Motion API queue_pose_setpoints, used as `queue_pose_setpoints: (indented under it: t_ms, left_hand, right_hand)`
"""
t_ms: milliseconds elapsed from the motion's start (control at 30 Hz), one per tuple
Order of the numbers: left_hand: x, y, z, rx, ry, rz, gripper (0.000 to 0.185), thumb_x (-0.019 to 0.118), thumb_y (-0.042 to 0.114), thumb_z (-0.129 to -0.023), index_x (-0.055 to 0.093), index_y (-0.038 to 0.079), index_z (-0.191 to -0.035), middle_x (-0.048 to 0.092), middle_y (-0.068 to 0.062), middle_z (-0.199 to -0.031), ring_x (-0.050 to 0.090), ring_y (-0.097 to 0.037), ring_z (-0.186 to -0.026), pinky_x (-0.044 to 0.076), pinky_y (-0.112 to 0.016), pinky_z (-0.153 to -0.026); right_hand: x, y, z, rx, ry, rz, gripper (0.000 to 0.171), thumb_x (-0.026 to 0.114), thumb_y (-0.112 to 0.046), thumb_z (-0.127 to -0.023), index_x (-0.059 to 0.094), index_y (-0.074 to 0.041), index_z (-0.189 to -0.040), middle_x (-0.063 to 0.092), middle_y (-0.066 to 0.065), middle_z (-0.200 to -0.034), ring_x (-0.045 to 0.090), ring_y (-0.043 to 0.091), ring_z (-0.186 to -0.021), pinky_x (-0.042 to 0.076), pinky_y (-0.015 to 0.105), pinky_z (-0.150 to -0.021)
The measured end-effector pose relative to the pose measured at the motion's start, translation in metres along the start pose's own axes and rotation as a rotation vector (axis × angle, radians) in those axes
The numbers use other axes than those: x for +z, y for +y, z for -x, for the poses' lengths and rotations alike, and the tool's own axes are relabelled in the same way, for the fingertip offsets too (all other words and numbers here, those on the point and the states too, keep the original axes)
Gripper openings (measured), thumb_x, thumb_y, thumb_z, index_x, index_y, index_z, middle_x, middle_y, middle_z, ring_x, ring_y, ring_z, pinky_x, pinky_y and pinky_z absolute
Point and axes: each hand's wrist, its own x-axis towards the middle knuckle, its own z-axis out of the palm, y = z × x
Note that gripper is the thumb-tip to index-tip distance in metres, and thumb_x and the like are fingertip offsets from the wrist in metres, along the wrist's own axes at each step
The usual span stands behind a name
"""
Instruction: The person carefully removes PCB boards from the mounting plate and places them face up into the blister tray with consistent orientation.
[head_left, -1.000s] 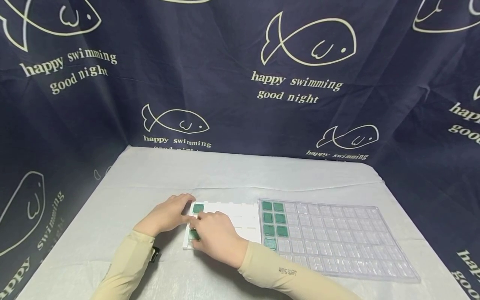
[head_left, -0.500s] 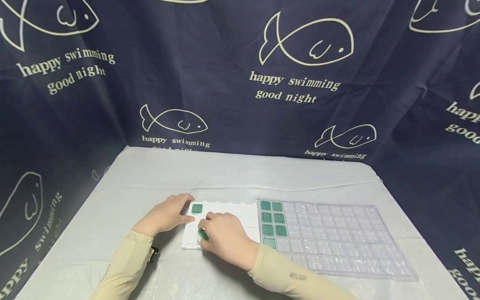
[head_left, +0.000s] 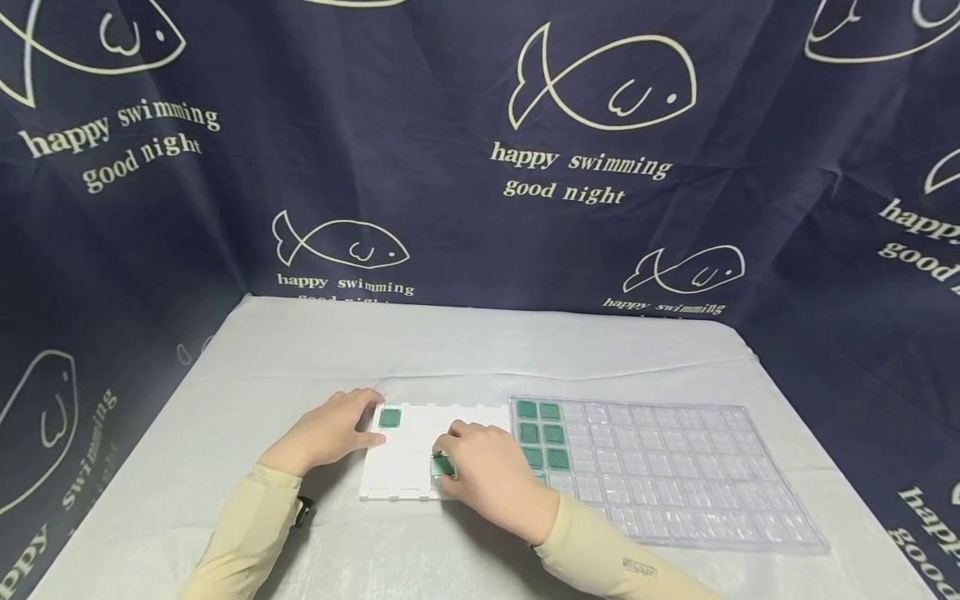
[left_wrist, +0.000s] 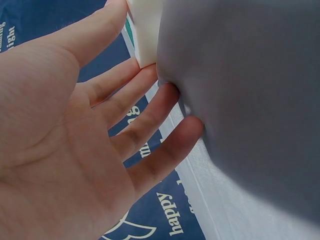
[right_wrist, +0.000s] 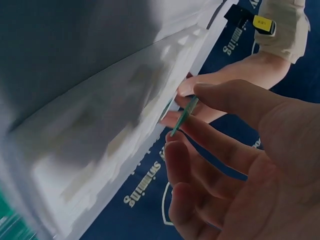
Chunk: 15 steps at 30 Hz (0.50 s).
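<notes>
In the head view, a small square green circuit board point(head_left: 442, 465) is pinched by its edges between the thumb and fingers of my right hand point(head_left: 491, 471). The right wrist view shows that green circuit board point(right_wrist: 185, 116) edge-on, thin and tilted. Beneath it lies a flat white board point(head_left: 401, 462) with shallow recesses. Another green piece point(head_left: 389, 418) sits at its far left corner. My left hand point(head_left: 330, 437) touches that corner with thumb and forefinger. In the left wrist view, the left hand's fingers point(left_wrist: 155, 160) are nearly straight, meeting the board edge and table.
Right of the white board lies a clear plastic tray point(head_left: 675, 467) with rows of pockets. Several green pieces point(head_left: 551, 411) fill its left columns, partly hidden by my right hand. A pale cloth covers the table point(head_left: 450, 342), and a navy fish-print curtain point(head_left: 450, 167) hangs behind.
My right hand has moved right across the white board with the green circuit board, from its left edge toward the tray. My left hand keeps its place at the corner.
</notes>
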Motion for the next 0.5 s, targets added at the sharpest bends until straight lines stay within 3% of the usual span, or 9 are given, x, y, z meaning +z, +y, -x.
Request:
queue_pose_setpoints:
  t_ms: [200, 500]
  left_hand:
    - [0.000, 0.001, 0.001, -0.004, -0.002, 0.003, 0.062, 0.077, 0.036, -0.089, 0.054, 0.006, -0.139, 0.059, -0.018, -0.143, 0.054, -0.043, -0.132, 0.045, -0.061, -0.107]
    - [0.003, -0.002, 0.000, -0.010, -0.001, 0.014, 0.059, 0.076, 0.033, -0.091, 0.054, 0.006, -0.139, 0.058, -0.017, -0.144, 0.053, -0.042, -0.133, 0.044, -0.061, -0.108]
  right_hand:
    - [-0.003, 0.013, 0.014, 0.033, 0.006, -0.027, 0.023, 0.085, -0.028, -0.079, 0.076, -0.020, -0.099, 0.069, -0.007, -0.088, 0.059, 0.007, -0.066, 0.043, 0.020, -0.055]
    - [-0.008, 0.031, 0.035, 0.095, 0.027, -0.026, 0.029, 0.087, -0.029, -0.076, 0.075, -0.017, -0.099, 0.068, -0.007, -0.086, 0.061, 0.008, -0.067, 0.050, 0.025, -0.060]
